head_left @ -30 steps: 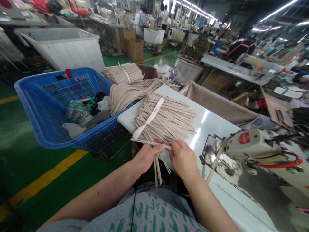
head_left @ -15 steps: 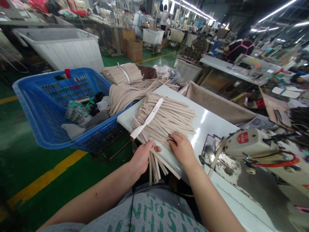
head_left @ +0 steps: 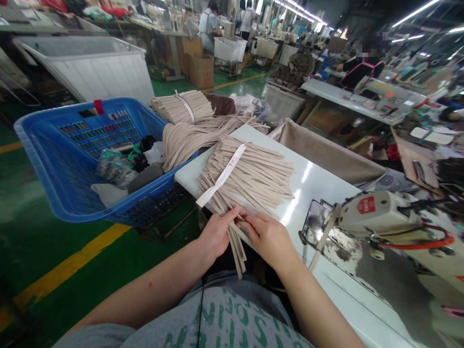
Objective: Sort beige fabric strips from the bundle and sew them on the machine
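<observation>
A flat bundle of beige strips, perhaps leather (head_left: 250,176), lies on the white sewing table (head_left: 319,198), tied with a white paper band (head_left: 221,175) bearing red marks. Its lower ends hang over the table's near edge. My left hand (head_left: 217,236) closes around strips at the bundle's near end. Just beside it, my right hand (head_left: 266,237) pinches strips with its fingertips, and the two hands nearly touch. The fingers partly hide the strips between them.
A blue plastic crate (head_left: 90,108) holding bags and cloth stands left of the table, with more strip bundles (head_left: 183,107) on it. A sewing machine (head_left: 377,212) sits to the right. A cloth-lined bin (head_left: 326,154) stands beyond the table. Co-workers (head_left: 362,67) sit farther off.
My hands have come closer together at the bundle's near end. The strip held crosswise between them earlier is no longer visible there, and the hanging strips have shifted.
</observation>
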A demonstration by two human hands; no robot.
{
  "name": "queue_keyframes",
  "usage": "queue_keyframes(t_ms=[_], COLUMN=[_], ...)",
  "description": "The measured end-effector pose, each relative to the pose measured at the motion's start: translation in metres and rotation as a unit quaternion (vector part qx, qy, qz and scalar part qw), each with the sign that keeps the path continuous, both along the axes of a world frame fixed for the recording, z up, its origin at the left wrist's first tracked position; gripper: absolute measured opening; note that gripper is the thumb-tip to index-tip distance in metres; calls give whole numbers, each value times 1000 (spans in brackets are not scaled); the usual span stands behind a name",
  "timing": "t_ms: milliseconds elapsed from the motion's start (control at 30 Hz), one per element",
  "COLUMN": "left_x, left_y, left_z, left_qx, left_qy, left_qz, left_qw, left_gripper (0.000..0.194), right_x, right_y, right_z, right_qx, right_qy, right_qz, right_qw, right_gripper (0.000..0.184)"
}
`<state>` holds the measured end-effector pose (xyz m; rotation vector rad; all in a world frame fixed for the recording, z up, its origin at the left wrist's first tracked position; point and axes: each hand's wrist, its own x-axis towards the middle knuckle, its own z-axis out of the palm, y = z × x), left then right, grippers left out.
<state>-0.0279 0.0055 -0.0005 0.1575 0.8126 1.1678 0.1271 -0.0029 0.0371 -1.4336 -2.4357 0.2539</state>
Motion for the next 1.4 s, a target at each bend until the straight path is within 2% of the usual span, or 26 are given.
queue_keyframes(t_ms=[67, 133, 300, 500, 600, 733, 900, 967, 1100, 1167, 1233, 1400], left_x=[0, -1, -6, -9, -9, -8, -6, -7, -9, -10, -11, -11], left_y=[-1, -2, -3, -7, -9, -12, -11, -10, -8, -8, -8, -9], left_z=[0, 2, 5, 9, 10, 8, 5, 4, 5, 6, 6, 4], left_qx=[-23, -42, -67, -111, -110, -84, -33, -55, -81, -80, -82, -92], left_qy=[14, 31, 64, 29, 31, 38, 37, 58, 89, 85, 66, 23], left_qz=[22, 39, 36, 20, 5, 2, 14, 35, 54, 52, 52, 37], left_qw=[999, 998, 995, 993, 993, 996, 999, 996, 991, 992, 993, 995], left_gripper=[24, 24, 19, 7, 4, 12, 15, 15, 17, 15, 12, 9], right_x=[4, 9, 16, 15, 15, 9, 2, 5, 15, 18, 19, 18], right_y=[4, 12, 22, 26, 28, 16, 0, 4, 21, 28, 32, 35], right_z=[-3, -9, -22, -29, -28, -16, -3, -6, -23, -30, -35, -37], right_qx=[-8, -1, -25, -58, -60, -29, -62, -44, 15, 4, -10, -16], right_qy=[44, 37, -23, 52, 79, 68, 110, 107, 25, 3, -5, 15], right_qz=[-41, -81, -89, -123, -121, -120, -22, -44, -92, -99, -116, -131], right_qw=[998, 996, 995, 989, 988, 990, 992, 992, 995, 995, 993, 991], right_gripper=[22, 18, 14, 8, 11, 9, 10, 13, 20, 23, 18, 9])
